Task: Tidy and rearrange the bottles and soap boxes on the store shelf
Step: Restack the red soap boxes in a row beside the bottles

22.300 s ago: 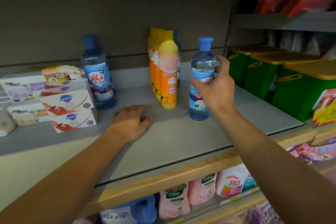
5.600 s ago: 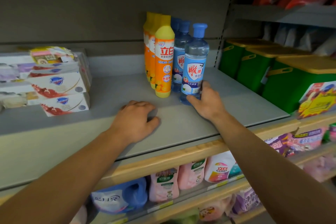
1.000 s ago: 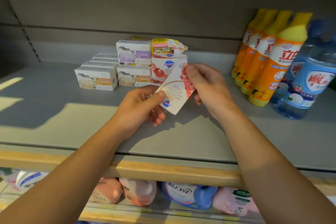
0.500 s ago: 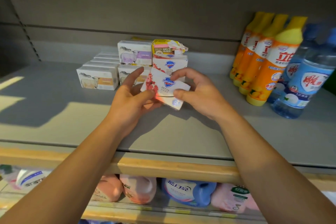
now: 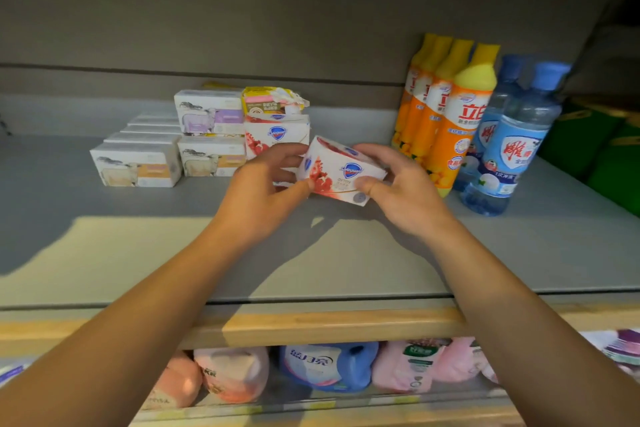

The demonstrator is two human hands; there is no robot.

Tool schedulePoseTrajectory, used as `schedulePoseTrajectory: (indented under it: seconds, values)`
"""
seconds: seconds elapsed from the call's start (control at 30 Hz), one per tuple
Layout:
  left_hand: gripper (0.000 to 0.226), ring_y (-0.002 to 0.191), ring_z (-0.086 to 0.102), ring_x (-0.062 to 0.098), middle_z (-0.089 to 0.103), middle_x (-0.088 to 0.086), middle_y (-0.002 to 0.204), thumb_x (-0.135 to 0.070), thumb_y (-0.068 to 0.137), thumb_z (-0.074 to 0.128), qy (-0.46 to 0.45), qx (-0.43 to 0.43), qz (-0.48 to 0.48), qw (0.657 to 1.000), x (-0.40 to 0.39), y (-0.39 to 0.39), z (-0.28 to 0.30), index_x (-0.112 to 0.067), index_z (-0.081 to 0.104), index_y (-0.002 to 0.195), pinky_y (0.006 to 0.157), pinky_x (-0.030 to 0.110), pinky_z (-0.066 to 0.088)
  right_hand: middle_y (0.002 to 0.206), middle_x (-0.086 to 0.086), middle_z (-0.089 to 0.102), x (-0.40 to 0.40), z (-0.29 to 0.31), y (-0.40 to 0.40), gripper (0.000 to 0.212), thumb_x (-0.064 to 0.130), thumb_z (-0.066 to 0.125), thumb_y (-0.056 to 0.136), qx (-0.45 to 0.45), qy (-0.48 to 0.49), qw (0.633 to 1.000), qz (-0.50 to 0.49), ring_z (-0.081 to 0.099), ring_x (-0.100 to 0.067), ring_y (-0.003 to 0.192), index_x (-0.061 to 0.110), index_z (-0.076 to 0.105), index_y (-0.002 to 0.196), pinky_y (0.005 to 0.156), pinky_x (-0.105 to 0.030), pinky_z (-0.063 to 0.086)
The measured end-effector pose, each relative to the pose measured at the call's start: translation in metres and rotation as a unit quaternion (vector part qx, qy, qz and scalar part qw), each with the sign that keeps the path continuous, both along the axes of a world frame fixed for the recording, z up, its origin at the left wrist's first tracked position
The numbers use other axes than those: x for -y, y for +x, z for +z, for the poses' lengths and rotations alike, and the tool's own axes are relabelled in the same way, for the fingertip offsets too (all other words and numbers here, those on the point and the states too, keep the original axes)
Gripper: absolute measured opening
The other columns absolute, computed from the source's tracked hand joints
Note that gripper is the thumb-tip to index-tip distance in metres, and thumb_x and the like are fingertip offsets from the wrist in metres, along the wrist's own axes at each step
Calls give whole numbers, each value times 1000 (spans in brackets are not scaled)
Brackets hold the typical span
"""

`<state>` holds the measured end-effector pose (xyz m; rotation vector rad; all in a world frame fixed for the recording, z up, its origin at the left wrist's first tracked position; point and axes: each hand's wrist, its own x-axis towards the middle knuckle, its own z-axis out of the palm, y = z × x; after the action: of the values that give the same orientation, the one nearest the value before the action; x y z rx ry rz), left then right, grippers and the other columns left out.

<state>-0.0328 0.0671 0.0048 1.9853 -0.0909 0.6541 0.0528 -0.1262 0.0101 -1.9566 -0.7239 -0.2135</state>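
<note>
At the far left of the grey shelf (image 5: 104, 246) sits a row of white soap boxes (image 5: 136, 165) with a sheep printed on the front, lined up front to back. Just to their right two more sheep boxes (image 5: 211, 135) are stacked one on the other, their cardboard smooth and square-edged. Beside that stack stands a red-and-white soap box (image 5: 277, 135) with a blue shield mark, and on top of it lies a crumpled yellow packet (image 5: 273, 102).

In front of this pile both arms reach in from below, bare to the elbow. The left hand (image 5: 259, 191) is raised off the shelf with its fingers curled, pinching the left end of a tilted soap box (image 5: 341, 170) between thumb and fingertips. The box is glossy white card with red fruit and the same blue shield, held in the air just above the shelf, its right end lower. The right hand (image 5: 401, 194) grips that right end, thumb on the front face, fingers wrapped behind.

Further right stand four orange bottles (image 5: 446, 114) with yellow tops, in a file running back toward the wall. Touching them on the right are clear blue-capped bottles (image 5: 509, 149) with blue labels. Beyond these, green bins (image 5: 602, 149) show dimly. Below the wooden shelf edge (image 5: 329, 326), soft pink and blue refill pouches (image 5: 322, 367) lie side by side.
</note>
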Motion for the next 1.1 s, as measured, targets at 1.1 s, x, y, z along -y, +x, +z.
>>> schedulePoseTrajectory:
  seconds: [1.1]
  values:
    - [45,113,49,34,64,6,120,-37,74,59,257,-17,188,948,-33,30,-28,-12,72,110,95,18,27,155,-8,29,-44,-27,108,68,43,53,94,135,-387,892,-189,19,-33,146,22,23,152,116,-47,30]
